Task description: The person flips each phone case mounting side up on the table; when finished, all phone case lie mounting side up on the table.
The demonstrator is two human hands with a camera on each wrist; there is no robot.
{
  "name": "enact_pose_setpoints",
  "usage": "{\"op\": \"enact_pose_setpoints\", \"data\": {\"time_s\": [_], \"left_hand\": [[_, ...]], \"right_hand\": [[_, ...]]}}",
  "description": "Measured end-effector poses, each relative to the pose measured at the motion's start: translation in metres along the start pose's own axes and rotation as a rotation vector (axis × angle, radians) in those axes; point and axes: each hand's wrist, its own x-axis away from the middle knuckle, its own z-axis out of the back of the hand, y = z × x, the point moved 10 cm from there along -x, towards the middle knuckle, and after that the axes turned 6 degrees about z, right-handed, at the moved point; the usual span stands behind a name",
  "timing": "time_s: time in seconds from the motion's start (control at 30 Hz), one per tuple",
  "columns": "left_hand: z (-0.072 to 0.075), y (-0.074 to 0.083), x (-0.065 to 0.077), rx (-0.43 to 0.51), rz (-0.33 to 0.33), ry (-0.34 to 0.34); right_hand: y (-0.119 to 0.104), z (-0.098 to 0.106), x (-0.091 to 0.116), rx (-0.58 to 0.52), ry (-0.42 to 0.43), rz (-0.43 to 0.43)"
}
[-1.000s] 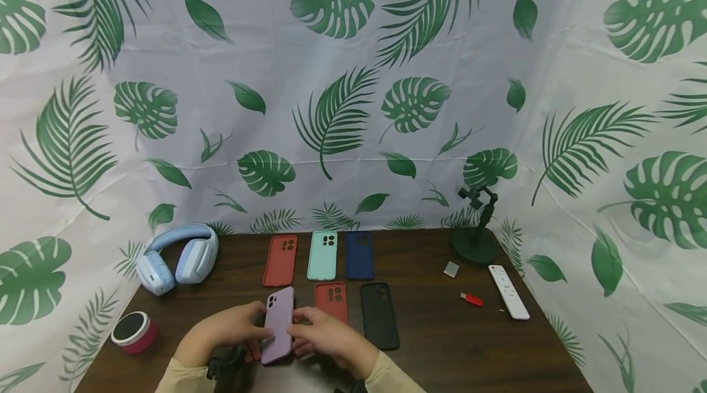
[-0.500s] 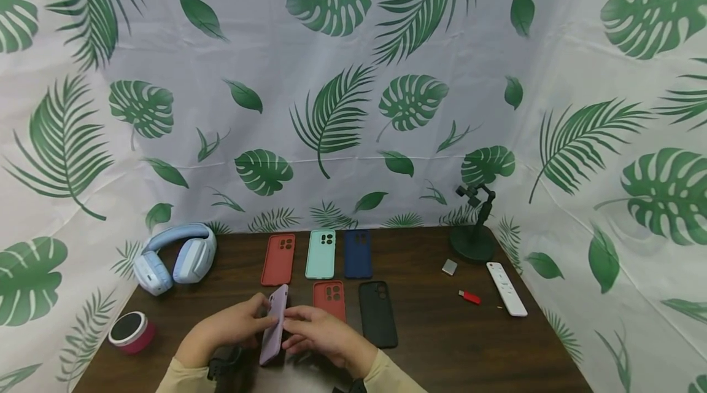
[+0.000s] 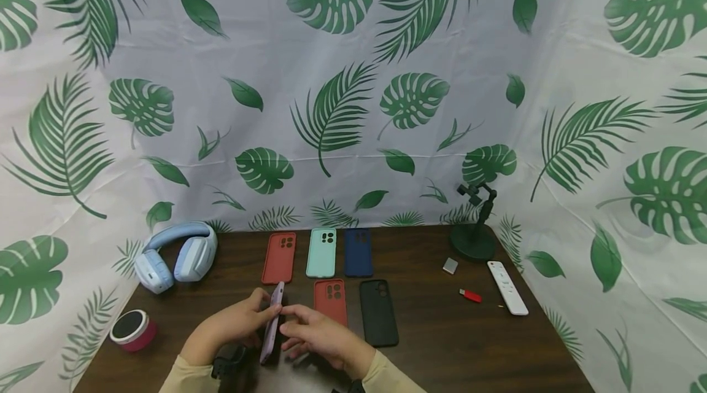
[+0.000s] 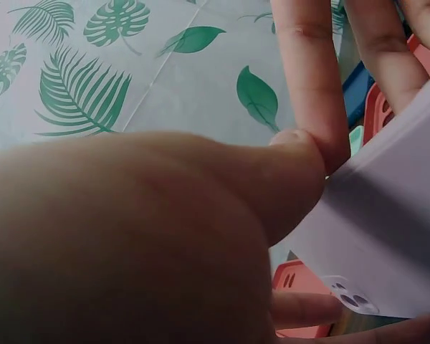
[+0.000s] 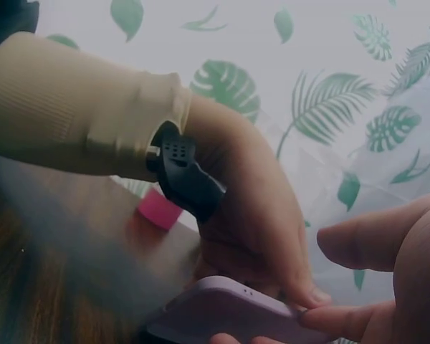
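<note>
A phone in a light purple case point(image 3: 269, 339) is tilted up on its long edge between the two hands. My left hand point(image 3: 237, 322) holds it, thumb at the edge and fingers behind. In the left wrist view the case's back point(image 4: 394, 222) fills the right side, its camera cutouts low down. My right hand point(image 3: 323, 333) is beside the phone with relaxed fingers; its index fingertip is right at the left thumb by the phone's edge. In the right wrist view the right thumb point(image 5: 365, 240) stands apart from the case.
Behind lie a red case point(image 3: 278, 258), a mint case point(image 3: 321, 253) and a blue case point(image 3: 358, 253). Nearer are another red case point(image 3: 330, 301) and a black case point(image 3: 378, 313). Headphones point(image 3: 185, 258) and a pink round object point(image 3: 134, 331) stand left; a remote point(image 3: 508, 288) and red USB stick point(image 3: 470, 296) lie right.
The phone has turned from showing its purple back to standing nearly edge-on. My right thumb and fingers have come away from gripping its right side; my left hand keeps hold.
</note>
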Motion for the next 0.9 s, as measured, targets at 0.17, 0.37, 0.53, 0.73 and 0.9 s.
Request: {"op": "enact_pose_setpoints", "data": {"time_s": [0.17,0.37,0.53,0.73,0.9], "left_hand": [[0.0,-0.001,-0.001,0.031,0.011,-0.015],[0.0,-0.006,-0.003,0.119,0.038,-0.016],[0.008,-0.005,-0.003,0.063,0.054,0.052],[0.014,-0.002,0.001,-0.027,0.036,0.089],[0.021,0.003,0.005,-0.145,0.001,0.156]], "right_hand": [[0.004,0.0,-0.002,0.046,-0.011,-0.012],[0.017,-0.006,-0.003,0.095,-0.027,-0.058],[0.027,-0.009,-0.004,0.105,-0.026,-0.076],[0.03,-0.011,-0.005,0.079,-0.029,-0.08],[0.03,-0.015,-0.006,0.071,-0.038,-0.092]]}}
